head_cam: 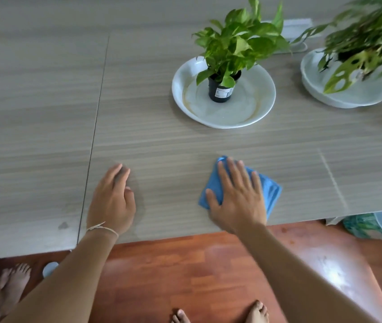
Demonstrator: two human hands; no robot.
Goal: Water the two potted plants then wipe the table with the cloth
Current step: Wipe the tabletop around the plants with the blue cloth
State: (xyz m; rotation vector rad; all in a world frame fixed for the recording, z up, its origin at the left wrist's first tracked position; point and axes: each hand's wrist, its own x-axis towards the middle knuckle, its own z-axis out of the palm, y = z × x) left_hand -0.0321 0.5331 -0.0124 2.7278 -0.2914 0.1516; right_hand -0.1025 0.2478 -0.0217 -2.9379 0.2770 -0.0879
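Blue cloth is pinned flat near the table edge under the spread right hand for wiping; left hand is rested open and empty, probably for bracing.

1. A blue cloth, folded and flat, lies near the table's near edge.
2. A leafy green plant stands upright in a small black labelled pot on a white dish, far centre.
3. A second plant, with holed leaves, sits in a white dish at far right.
4. The table is grey wood-grain.
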